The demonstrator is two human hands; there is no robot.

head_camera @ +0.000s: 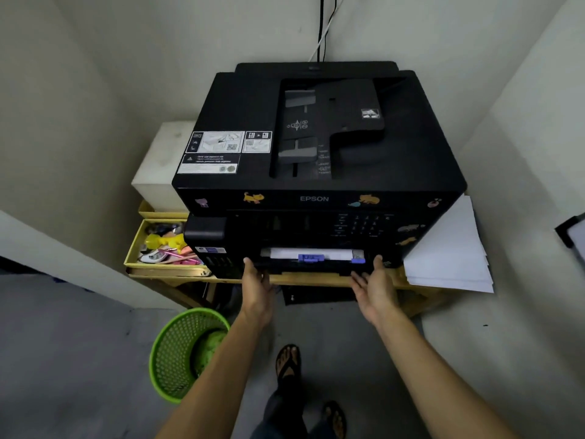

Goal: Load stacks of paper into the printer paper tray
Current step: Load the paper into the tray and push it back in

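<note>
1. Low at the printer's [316, 144] near face, the tray [311, 265] sits partly out of its slot, with white paper [311, 253] lying flat inside it under two blue guides [311, 257].
2. Left hand [257, 286]: it reaches to the tray's left front corner. The thumb lies up against the printer face just left of the tray opening, and the fingers go under the tray's front edge. They look curled there, though their tips are hidden.
3. Right hand [375, 286]: it meets the tray's right front corner, palm turned up and toward the left. The thumb points up beside the right end of the opening, and the fingers stretch left under the tray lip, fairly straight, touching it from below.
4. The paper in the tray lies between the two hands and just far of the fingers; neither hand touches the sheets.
5. A loose stack [452, 248] of white sheets rests on the wooden table [316, 278] to the right of the printer, fanned a little and hanging over the near edge, apart from both hands.
6. Left of the printer stand a white box [161, 166] and a yellow drawer [164, 245] full of small coloured items.
7. On the floor, near and to the left, sits a green basket [180, 353].
8. Two sandalled feet show at the bottom.
</note>
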